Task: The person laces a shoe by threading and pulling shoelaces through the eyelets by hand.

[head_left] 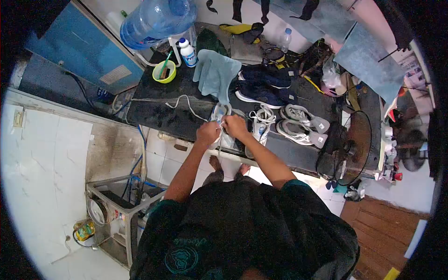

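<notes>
At the front edge of the dark table (149,112), my left hand (208,134) and my right hand (234,126) are close together over a light grey shoe (226,140). The fingers of both hands are pinched at its lacing, around a pale shoelace. A long loose end of the lace (188,103) curls across the table to the left. Just right of my right hand lies a white and grey laced shoe (262,122). A blue-grey cloth (215,73) is behind the shoe I hold. The exact grip of the fingertips is too small to make out.
Farther right are grey shoes (298,132) and a round black fan (347,148). Dark navy shoes (266,95) lie behind. At the back left stand a yellow-green bowl (164,71) with a brush, a white bottle (187,53) and a large blue water jug (156,21).
</notes>
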A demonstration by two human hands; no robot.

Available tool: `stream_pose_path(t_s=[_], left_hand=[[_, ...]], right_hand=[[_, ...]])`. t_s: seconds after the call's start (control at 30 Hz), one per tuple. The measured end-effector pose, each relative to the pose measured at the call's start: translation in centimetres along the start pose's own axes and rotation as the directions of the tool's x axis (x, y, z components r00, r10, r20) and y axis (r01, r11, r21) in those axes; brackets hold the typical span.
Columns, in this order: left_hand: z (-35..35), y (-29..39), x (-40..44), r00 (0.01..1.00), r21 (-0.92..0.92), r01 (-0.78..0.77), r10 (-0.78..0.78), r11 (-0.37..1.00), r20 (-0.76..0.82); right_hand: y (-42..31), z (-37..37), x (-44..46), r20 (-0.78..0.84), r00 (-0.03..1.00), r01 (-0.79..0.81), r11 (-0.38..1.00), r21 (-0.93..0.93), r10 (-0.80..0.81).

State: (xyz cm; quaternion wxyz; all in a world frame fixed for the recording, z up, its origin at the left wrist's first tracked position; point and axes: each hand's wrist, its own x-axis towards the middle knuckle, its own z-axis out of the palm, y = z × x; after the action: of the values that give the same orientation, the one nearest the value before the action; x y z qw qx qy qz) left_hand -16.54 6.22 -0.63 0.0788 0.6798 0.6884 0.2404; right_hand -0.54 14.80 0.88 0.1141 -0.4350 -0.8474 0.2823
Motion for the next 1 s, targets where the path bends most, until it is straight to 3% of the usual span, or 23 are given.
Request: stream_pose_path(t_s=[0.07,0.17,0.2,0.3,0.33,0.43,0.47,0.57,0.6,0.7,0.77,0.8,0.83,0.9,1.0], left_hand=[[-2.1,1.3,0.2,0.997,-0.001,0.018,-0.018,1.0,0.07],[-2.8,-1.1,-0.3,0.95,-0.362,0.036,0.08,0.932,0.302],[-4.5,-0.3,0.1,0.905,-0.278,0.134,-0.003,0.951,0.424],[-5.7,2.3,1.3,0.888,-0.213,0.118,-0.007,0.97,0.46],[-4.6,1.4,1.9,0.837,-0.251,-0.072,0.195,0.965,0.511],[-6.9,0.7,0.8,0.781,-0.228,0.063,0.094,0.972,0.618],[-6.7,-0.2,-0.5,0.839,-0.228,0.124,0.021,0.966,0.544],[-6.7,0.6,-1.3,0.893,-0.447,-0.064,0.251,0.892,0.374],[-6.9,0.8,-0.9,0.829,-0.465,-0.154,0.371,0.872,0.419],[-9.3,0.3,-1.6,0.815,-0.3,-0.015,0.185,0.954,0.549],[-9.9,-0.6,-2.6,0.879,-0.248,0.055,0.071,0.967,0.471],[-10.1,-0.9,-2.8,0.892,-0.317,0.019,0.127,0.948,0.434],[-10.3,-1.1,-3.0,0.901,-0.383,-0.019,0.182,0.923,0.394],[-10.2,-1.2,-3.1,0.839,-0.658,-0.23,0.489,0.717,0.239],[-10.9,-3.4,-3.9,0.897,-0.435,0.085,0.121,0.896,0.425]], right_hand=[[-0.1,0.0,0.2,0.004,0.999,-0.033,0.999,-0.026,0.033],[1.0,0.8,-0.2,-0.009,0.999,-0.031,0.999,-0.034,0.03],[1.3,1.0,-0.1,-0.017,1.0,-0.013,0.999,-0.032,0.013],[0.5,1.1,-0.1,-0.048,0.998,-0.041,0.995,-0.095,0.037],[0.7,1.3,-0.1,-0.065,0.998,-0.03,0.996,-0.086,0.024],[1.9,1.2,-0.4,-0.099,0.995,-0.023,0.999,-0.045,0.018],[2.0,1.3,-0.5,-0.093,0.995,-0.03,0.999,-0.015,0.029],[0.8,1.6,-0.2,-0.061,0.996,-0.061,0.997,-0.055,0.057],[0.2,1.5,-0.1,-0.067,0.995,-0.078,0.993,-0.087,0.072],[-0.5,0.5,-0.2,-0.064,0.992,-0.112,0.992,-0.053,0.108],[-0.3,0.5,-0.3,-0.055,0.994,-0.098,0.995,-0.022,0.097],[-0.7,0.4,0.0,0.027,0.984,-0.174,0.985,-0.014,0.174],[-1.2,0.5,0.2,0.006,0.984,-0.177,0.984,-0.027,0.177],[-1.5,0.9,0.2,-0.034,0.982,-0.186,0.981,-0.054,0.184],[-1.4,1.4,0.2,-0.05,0.98,-0.195,0.981,-0.019,0.193]])
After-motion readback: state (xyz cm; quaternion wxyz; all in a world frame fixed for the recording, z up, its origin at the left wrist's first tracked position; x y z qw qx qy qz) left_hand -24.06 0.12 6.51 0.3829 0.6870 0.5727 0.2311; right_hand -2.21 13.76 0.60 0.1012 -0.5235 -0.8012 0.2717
